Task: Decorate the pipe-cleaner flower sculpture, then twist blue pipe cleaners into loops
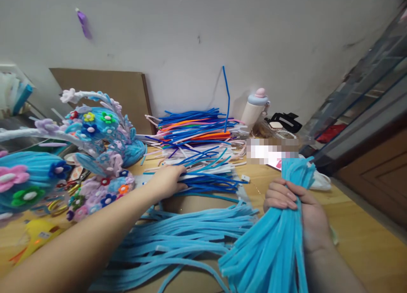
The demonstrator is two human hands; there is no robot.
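- At the right of the wooden desk (359, 242), my right hand (288, 204) has its fingers wrapped tight round a thick bundle of light-blue pipe cleaners (263, 250); a short tuft sticks up above the fist, and the long ends fan out below it.
- Near the middle, I have my left hand (167, 182) palm down at the left end of a pile of dark-blue and white pipe cleaners (213, 180). Thumb and index finger stand a little apart; I can't make out whether they pinch any strands.
- Nearer the camera, I see loose light-blue strands (187, 225) spread sideways, running beneath my left forearm.
- Towards the wall, a multicoloured stack of stems (193, 129) lies beyond my left hand, one blue stem (227, 93) poking upright from it.
- To the right of that stack, I get a white bottle (252, 110) with a pink-knobbed lid, and beside it a black hair claw (288, 122).
- On my left, a yellow glue gun (40, 233) lies near flower-covered blue pieces (95, 123), with a brown cardboard panel (111, 83) leaning behind them.
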